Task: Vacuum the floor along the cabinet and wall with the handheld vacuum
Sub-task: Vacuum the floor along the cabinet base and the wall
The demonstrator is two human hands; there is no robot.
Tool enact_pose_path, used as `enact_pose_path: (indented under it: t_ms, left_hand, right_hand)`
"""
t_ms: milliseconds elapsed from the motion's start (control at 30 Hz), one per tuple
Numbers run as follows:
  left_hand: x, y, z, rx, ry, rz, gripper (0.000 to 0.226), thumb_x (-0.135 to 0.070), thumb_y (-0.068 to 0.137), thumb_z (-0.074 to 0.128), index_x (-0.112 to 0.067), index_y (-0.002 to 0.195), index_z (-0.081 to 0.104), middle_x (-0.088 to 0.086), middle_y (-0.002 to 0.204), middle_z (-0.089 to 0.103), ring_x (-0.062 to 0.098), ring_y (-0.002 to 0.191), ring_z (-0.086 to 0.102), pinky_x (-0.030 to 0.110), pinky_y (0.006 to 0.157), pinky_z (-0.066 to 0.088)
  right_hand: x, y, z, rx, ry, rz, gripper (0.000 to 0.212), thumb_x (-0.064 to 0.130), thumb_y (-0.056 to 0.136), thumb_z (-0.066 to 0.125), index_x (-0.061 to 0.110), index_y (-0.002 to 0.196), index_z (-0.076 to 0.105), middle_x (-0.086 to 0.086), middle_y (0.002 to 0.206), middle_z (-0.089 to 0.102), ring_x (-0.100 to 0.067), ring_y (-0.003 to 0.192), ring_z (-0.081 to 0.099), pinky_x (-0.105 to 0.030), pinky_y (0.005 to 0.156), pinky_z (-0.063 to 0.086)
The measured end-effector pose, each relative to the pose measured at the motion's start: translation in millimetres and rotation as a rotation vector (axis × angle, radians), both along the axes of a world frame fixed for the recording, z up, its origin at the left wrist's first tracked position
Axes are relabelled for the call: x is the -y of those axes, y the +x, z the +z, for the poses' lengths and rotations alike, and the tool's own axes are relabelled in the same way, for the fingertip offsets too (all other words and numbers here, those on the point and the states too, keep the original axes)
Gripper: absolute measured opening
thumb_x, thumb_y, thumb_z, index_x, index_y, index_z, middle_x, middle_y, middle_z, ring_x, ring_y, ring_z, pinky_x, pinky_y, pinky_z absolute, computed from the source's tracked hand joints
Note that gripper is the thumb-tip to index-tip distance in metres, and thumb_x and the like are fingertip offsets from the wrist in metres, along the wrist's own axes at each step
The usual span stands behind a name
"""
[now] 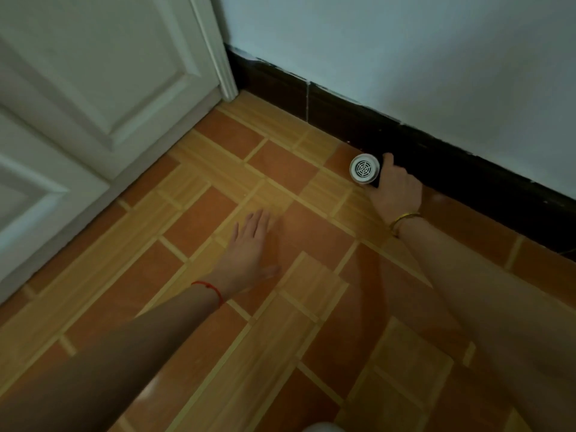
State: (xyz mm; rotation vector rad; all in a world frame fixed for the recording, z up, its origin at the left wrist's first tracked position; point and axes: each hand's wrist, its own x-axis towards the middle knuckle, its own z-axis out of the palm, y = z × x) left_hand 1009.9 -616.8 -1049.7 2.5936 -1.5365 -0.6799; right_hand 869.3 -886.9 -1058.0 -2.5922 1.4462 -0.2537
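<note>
My right hand (pixel 395 188) grips the handheld vacuum (pixel 364 168), a small cylinder whose white round vented end faces me. Its dark body is mostly hidden by my fingers and the shadow. It is held low against the dark baseboard (pixel 436 148) where the floor meets the pale wall (pixel 405 57). My left hand (pixel 249 247) rests flat on the orange and yellow tiled floor (pixel 199 219), fingers spread, holding nothing. The white panelled cabinet (pixel 93 88) stands at the left, its base meeting the floor.
The cabinet's corner trim (pixel 229 88) meets the baseboard in the far corner. A gold bangle (pixel 403 219) sits on my right wrist and a red string (pixel 208 289) on my left. A pale rounded object (pixel 321 428) shows at the bottom edge.
</note>
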Motion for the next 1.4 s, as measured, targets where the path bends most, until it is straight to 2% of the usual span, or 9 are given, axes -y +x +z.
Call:
enact_pose_path:
  t_ms: [167, 333, 600, 733, 800, 1033, 1167, 1267, 1400]
  left_hand:
    - [-33, 15, -5, 0.016, 0.001, 0.083, 0.115, -0.051, 0.084, 0.068, -0.013, 0.156, -0.014, 0.005, 0.166, -0.010, 0.022, 0.153, -0.010, 0.036, 0.120, -0.011]
    - [-53, 29, -12, 0.030, 0.058, 0.181, 0.112, -0.049, 0.087, 0.067, -0.012, 0.156, -0.013, 0.007, 0.166, -0.009, 0.024, 0.153, -0.009, 0.038, 0.120, -0.011]
    - [-69, 46, -4, 0.021, 0.089, 0.255, 0.108, -0.047, 0.089, 0.064, -0.012, 0.156, -0.013, 0.006, 0.166, -0.012, 0.024, 0.153, -0.010, 0.044, 0.125, -0.003]
    - [-83, 52, -7, 0.016, 0.127, 0.285, 0.107, -0.048, 0.090, 0.062, -0.010, 0.156, -0.014, 0.007, 0.166, -0.013, 0.024, 0.153, -0.012, 0.046, 0.125, -0.002]
    - [-89, 54, -9, 0.008, 0.150, 0.299, 0.107, -0.049, 0.091, 0.061, -0.009, 0.155, -0.015, 0.008, 0.166, -0.013, 0.025, 0.153, -0.012, 0.046, 0.125, -0.003]
    - [-112, 63, -16, 0.013, 0.121, 0.339, 0.110, -0.049, 0.089, 0.064, -0.009, 0.156, -0.013, 0.009, 0.166, -0.010, 0.025, 0.154, -0.008, 0.046, 0.125, -0.002]
    - [-125, 69, -18, -0.003, 0.101, 0.386, 0.111, -0.048, 0.088, 0.066, -0.011, 0.156, -0.013, 0.008, 0.166, -0.008, 0.026, 0.153, -0.008, 0.046, 0.124, -0.002]
    - [-139, 70, -21, -0.006, 0.108, 0.404, 0.111, -0.050, 0.087, 0.066, -0.010, 0.156, -0.012, 0.009, 0.166, -0.008, 0.026, 0.153, -0.009, 0.046, 0.124, -0.002]
    - [-163, 72, -23, 0.003, 0.118, 0.450, 0.112, -0.050, 0.087, 0.065, -0.009, 0.156, -0.012, 0.008, 0.166, -0.009, 0.025, 0.153, -0.009, 0.046, 0.124, -0.003]
  right_hand:
    - [2, 39, 2, -0.031, -0.002, 0.105, 0.061, 0.037, 0.085, 0.071, 0.007, 0.129, 0.042, -0.022, 0.103, 0.067, -0.039, 0.090, 0.067, -0.036, 0.064, 0.045]
    - [-3, 81, 8, 0.039, 0.118, 0.285, 0.064, 0.036, 0.082, 0.074, 0.009, 0.132, 0.043, -0.021, 0.119, 0.065, -0.038, 0.107, 0.064, -0.045, 0.083, 0.053]
    - [-64, 141, 15, 0.222, 0.359, 0.511, 0.058, 0.045, 0.078, 0.075, 0.015, 0.124, 0.056, -0.005, 0.114, 0.069, -0.023, 0.104, 0.065, -0.033, 0.081, 0.054]
    - [-96, 163, 24, 0.151, 0.574, 0.660, 0.054, 0.045, 0.076, 0.077, 0.020, 0.122, 0.061, 0.000, 0.116, 0.069, -0.018, 0.109, 0.063, -0.036, 0.093, 0.052]
    - [-109, 170, 26, 0.070, 0.521, 0.729, 0.053, 0.050, 0.077, 0.074, 0.022, 0.121, 0.061, 0.002, 0.115, 0.068, -0.019, 0.107, 0.063, -0.039, 0.090, 0.053]
    - [-137, 191, 25, 0.127, 0.389, 0.626, 0.057, 0.050, 0.079, 0.072, 0.018, 0.123, 0.057, 0.000, 0.115, 0.068, -0.021, 0.104, 0.064, -0.031, 0.080, 0.052]
    - [-163, 211, 25, 0.169, 0.585, 0.715, 0.054, 0.044, 0.078, 0.076, 0.017, 0.122, 0.060, 0.003, 0.114, 0.067, -0.011, 0.100, 0.061, -0.017, 0.073, 0.043]
    - [-185, 229, 23, 0.189, 0.629, 0.749, 0.055, 0.041, 0.078, 0.077, 0.014, 0.123, 0.060, 0.001, 0.117, 0.068, -0.015, 0.108, 0.062, -0.024, 0.085, 0.049]
    - [-207, 248, 21, 0.222, 0.566, 0.685, 0.055, 0.043, 0.079, 0.075, 0.014, 0.123, 0.057, -0.002, 0.116, 0.067, -0.020, 0.102, 0.064, -0.033, 0.079, 0.054]
